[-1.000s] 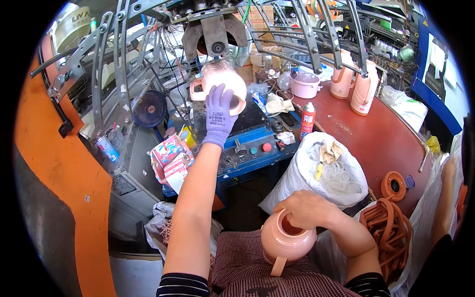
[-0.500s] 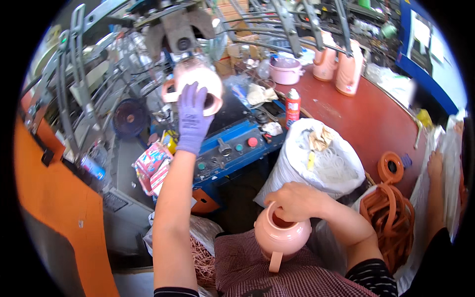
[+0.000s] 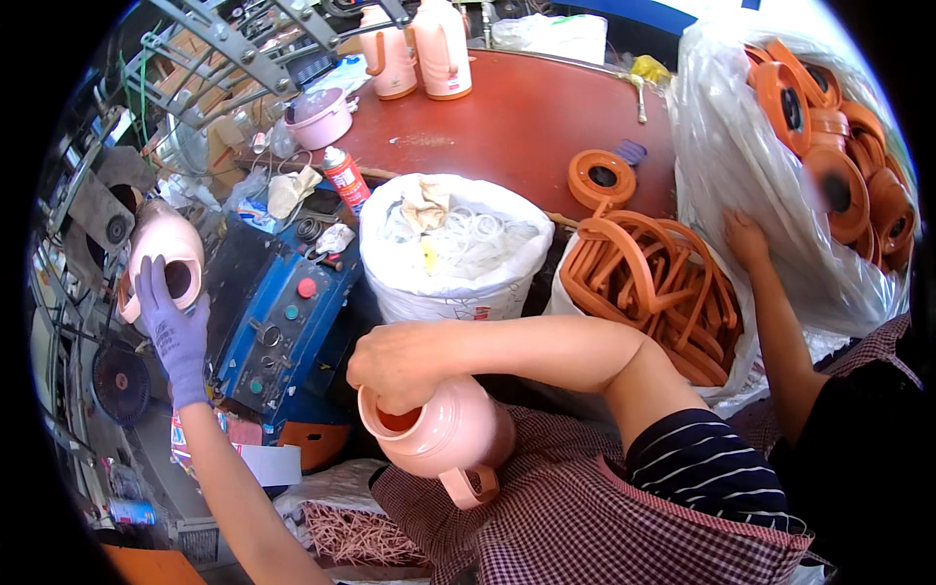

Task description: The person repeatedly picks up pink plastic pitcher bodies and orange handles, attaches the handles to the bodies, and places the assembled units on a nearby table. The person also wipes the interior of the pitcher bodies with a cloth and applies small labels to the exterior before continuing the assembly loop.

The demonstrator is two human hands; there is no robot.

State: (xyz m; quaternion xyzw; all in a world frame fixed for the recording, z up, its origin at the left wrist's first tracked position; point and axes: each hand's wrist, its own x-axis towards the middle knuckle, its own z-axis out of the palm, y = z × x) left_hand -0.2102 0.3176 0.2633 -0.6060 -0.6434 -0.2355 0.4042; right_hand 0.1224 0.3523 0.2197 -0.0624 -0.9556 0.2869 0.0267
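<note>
My left hand [image 3: 171, 327], in a purple glove, is stretched out to the left and grips a pink jug body [image 3: 161, 255] that sits against a grey machine head [image 3: 97, 205]. My right hand [image 3: 400, 363] is bare and closed over the open mouth of a second pink jug body [image 3: 444, 434] that rests on my lap, its handle pointing down. A white sack of pale rings [image 3: 458, 239] stands just beyond my right hand.
A blue control box [image 3: 278, 312] with coloured buttons sits between my hands. Orange handles [image 3: 648, 283] fill a bag at right, where another person's hand [image 3: 746, 239] touches a clear bag of orange rings [image 3: 829, 146]. Two pink jugs [image 3: 419, 44] and a spray can [image 3: 343, 180] stand on the brown table [image 3: 526, 117].
The view has swung to the right, so the machine and my left hand now lie at the far left. Both hands keep hold of their jug bodies.
</note>
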